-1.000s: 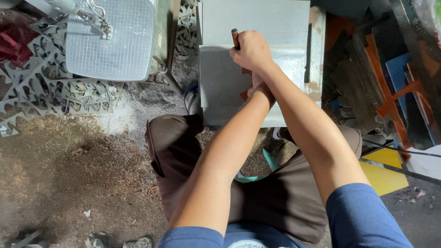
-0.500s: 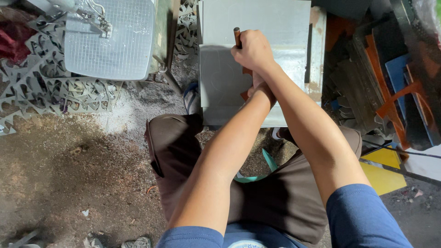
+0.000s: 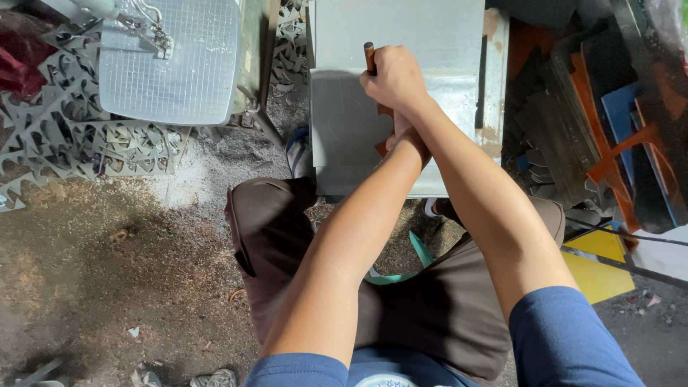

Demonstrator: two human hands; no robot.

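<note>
A grey metal sheet point(image 3: 344, 129) lies flat in front of my knees, with faint curved lines scribed on it. My right hand point(image 3: 393, 79) is closed around the brown handle of a tool point(image 3: 369, 51) that stands upright on the sheet. Just below it, my left hand point(image 3: 407, 142) is tucked under my right wrist. Its fingers are curled on the tool's red-brown lower part point(image 3: 380, 147), and most of that hand is hidden. Both forearms reach forward over my brown trousers point(image 3: 272, 244).
A white mesh tray point(image 3: 172, 64) lies at the upper left on a pile of cut-out metal scraps point(image 3: 64, 136). Rusty and dark plates, a blue board point(image 3: 631, 122) and yellow sheets point(image 3: 598, 261) are stacked on the right. The floor point(image 3: 107, 272) is gritty dirt.
Almost nothing differs. My right hand and the tool have shifted a hair to the right on the sheet, and both arms hold the same pose.
</note>
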